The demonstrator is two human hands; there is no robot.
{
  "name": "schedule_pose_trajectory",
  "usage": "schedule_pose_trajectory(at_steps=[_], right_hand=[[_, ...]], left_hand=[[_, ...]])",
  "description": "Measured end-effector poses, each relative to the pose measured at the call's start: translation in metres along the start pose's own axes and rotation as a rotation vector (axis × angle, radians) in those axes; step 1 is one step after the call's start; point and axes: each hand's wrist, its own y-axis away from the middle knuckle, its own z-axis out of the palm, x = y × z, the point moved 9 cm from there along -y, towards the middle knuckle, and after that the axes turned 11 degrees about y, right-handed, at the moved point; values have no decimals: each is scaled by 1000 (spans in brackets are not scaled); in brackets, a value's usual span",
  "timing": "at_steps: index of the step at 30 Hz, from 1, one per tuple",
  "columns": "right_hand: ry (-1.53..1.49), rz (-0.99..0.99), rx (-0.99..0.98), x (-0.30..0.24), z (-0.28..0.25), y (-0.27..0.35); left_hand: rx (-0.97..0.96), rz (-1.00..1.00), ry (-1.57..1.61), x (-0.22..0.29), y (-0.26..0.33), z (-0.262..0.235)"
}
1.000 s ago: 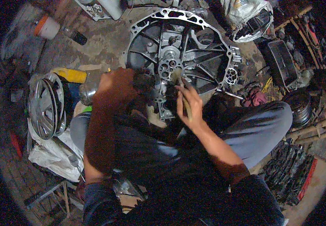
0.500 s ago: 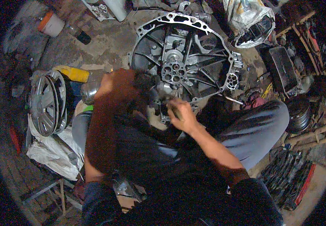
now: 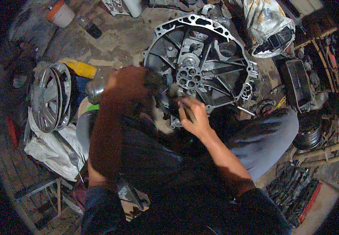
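My right hand (image 3: 195, 115) is closed around a slim brush-like tool (image 3: 191, 114) with a brownish handle. Its far end is blurred against the lower edge of a large round metal gearbox housing (image 3: 220, 84), which lies open side up in front of me. Inside the housing are ribs and a central round piece with several holes (image 3: 189, 77). At the housing's lower left, my left hand (image 3: 132, 84) is bent inward in deep shadow. Its fingers are dark and smeared, so their grip and anything in them cannot be made out.
Silver wheel covers (image 3: 46, 100) stand at the left beside a yellow container (image 3: 79, 68) and a white sack (image 3: 51, 152). Farther off are a white bucket with an orange band (image 3: 62, 15) and another sack (image 3: 261, 23). A black tray (image 3: 298, 84) and a tool case (image 3: 293, 192) lie right.
The view has shifted, so the housing appears farther right. My right hand, still gripping the tool, has moved slightly up toward the housing. My left hand stays by its lower left.
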Motion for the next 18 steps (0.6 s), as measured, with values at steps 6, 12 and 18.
schedule_pose_trajectory(at_steps=[6,12,18], right_hand=[[111,-20,65,0,-11,-15],[33,-95,182,-21,-39,-22],[131,-49,-25,6,-10,3]], left_hand=[[116,76,23,7,13,-13],[90,-25,-61,-12,-7,7],[59,15,-13,-5,3,3]])
